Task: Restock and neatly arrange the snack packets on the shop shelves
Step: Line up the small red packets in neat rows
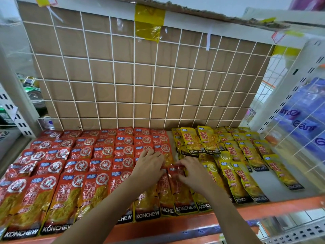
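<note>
Red snack packets (84,166) lie in overlapping rows across the left and middle of the shelf (274,206). Yellow packets (246,155) fill the right part. My left hand (149,166) lies flat with fingers spread on the red packets at the right end of the red block. My right hand (191,171) is beside it, and its fingers pinch the top of a red packet (179,191) in the front row, where red meets yellow.
A white wire grid (140,76) backed by cardboard closes the back of the shelf. White uprights stand at both sides. Blue packs (304,117) sit behind a wire divider on the right; cans (33,92) show at the left. A bare white patch of shelf lies at front right.
</note>
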A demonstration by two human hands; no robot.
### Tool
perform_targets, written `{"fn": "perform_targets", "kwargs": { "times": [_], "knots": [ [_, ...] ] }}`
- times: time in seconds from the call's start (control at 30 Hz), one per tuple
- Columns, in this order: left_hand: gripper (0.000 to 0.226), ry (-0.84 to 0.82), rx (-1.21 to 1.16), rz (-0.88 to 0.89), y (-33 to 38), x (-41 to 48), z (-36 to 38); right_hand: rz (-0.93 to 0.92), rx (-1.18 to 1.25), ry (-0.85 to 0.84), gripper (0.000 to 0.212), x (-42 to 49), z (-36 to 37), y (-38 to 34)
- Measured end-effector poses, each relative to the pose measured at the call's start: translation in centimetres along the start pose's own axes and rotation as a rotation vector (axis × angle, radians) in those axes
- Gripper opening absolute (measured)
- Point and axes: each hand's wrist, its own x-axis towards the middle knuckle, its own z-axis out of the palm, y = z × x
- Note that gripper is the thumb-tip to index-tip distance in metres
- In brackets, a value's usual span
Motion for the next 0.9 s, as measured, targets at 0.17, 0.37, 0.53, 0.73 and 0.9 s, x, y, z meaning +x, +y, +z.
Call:
{"fn": "perform_targets", "kwargs": {
  "times": [0.17,0.37,0.53,0.73,0.9],
  "knots": [
    [0.019,-0.036,-0.032,-0.002,0.0,1.1,-0.2,-0.005,0.035,0.018,0.043,-0.1,0.3,0.3],
    [0.009,-0.037,-0.256,-0.033,0.0,1.7,-0.4,0.0,0.115,0.07,0.039,-0.1,0.7,0.4],
    [0.007,0.006,-0.41,-0.084,0.0,2.1,-0.3,0.019,0.165,0.111,0.04,-0.3,0.6,0.5],
    [0.009,0.031,-0.503,-0.167,-0.4,2.9,0.0,0.051,0.222,0.133,0.051,-0.6,0.7,0.3],
    [0.008,0.067,-0.609,-0.203,-1.4,3.4,-0.5,0.063,0.283,0.143,0.06,-0.8,0.4,0.2]
  ]
}}
